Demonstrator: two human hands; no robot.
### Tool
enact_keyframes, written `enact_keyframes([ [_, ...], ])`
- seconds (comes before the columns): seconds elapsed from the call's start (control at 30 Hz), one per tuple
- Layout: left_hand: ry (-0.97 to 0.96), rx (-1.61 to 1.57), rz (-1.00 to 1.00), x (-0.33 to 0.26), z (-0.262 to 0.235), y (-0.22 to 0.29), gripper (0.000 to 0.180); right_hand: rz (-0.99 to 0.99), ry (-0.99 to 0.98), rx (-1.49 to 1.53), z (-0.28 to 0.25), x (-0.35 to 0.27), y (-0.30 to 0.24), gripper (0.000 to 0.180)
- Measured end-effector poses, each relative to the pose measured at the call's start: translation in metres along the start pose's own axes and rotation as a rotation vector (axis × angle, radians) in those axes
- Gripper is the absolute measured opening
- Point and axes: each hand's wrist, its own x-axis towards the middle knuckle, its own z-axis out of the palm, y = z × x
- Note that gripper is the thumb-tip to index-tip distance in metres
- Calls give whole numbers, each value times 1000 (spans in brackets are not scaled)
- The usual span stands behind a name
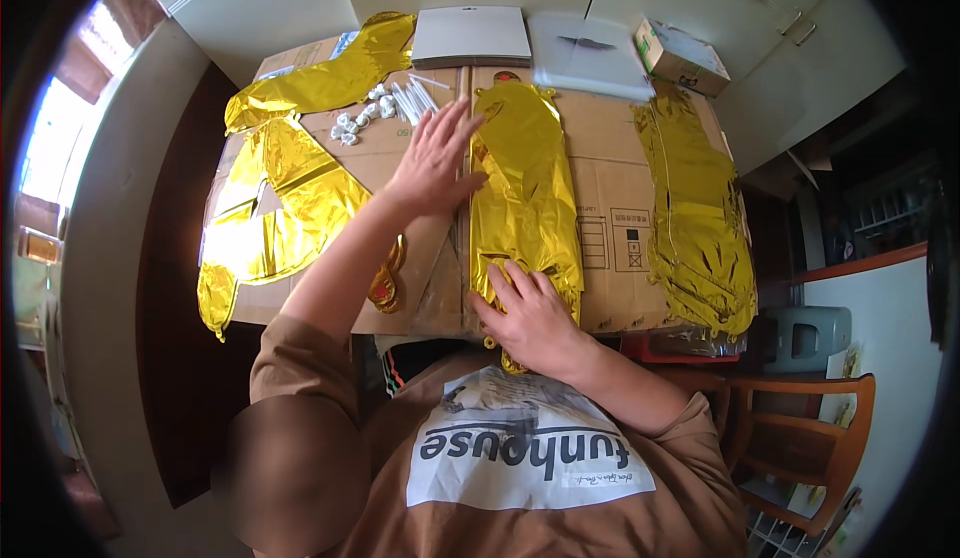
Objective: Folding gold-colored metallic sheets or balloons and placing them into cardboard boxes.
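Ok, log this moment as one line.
left hand flat at middle foil top edge | right hand presses its lower end | cardboard beneath

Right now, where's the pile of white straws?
Head view, far left part of the cardboard: the straws lie just beyond the left hand, beside small white clips and below the grey box.

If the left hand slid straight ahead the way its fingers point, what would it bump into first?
Probably the white plastic sticks just beyond the left hand's fingertips on the cardboard, then the grey flat box. The exact line is uncertain.
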Motion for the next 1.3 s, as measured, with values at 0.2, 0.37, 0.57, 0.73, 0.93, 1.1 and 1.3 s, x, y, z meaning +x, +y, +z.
enact_keyframes([
  [0.2,-207,13,-4,-35,19,70,80,10,-33,8,-2,0,0,45],
  [0.37,-267,174,-187,-21,27,53,98,-2,-41,-22,-3,0,1,45],
  [0.57,-288,193,-225,1,33,31,99,-19,-31,-31,-6,0,1,41],
  [0.73,-290,190,-228,2,38,31,101,-16,-39,-35,-5,0,1,43],
  [0.93,-313,189,-237,1,35,30,102,-50,-102,141,-19,7,12,44],
  [1.1,-325,178,-269,-3,35,27,104,-89,171,486,-68,86,106,22],
  [1.3,-189,99,-236,-2,40,31,101,279,200,37,-22,237,257,48],
])
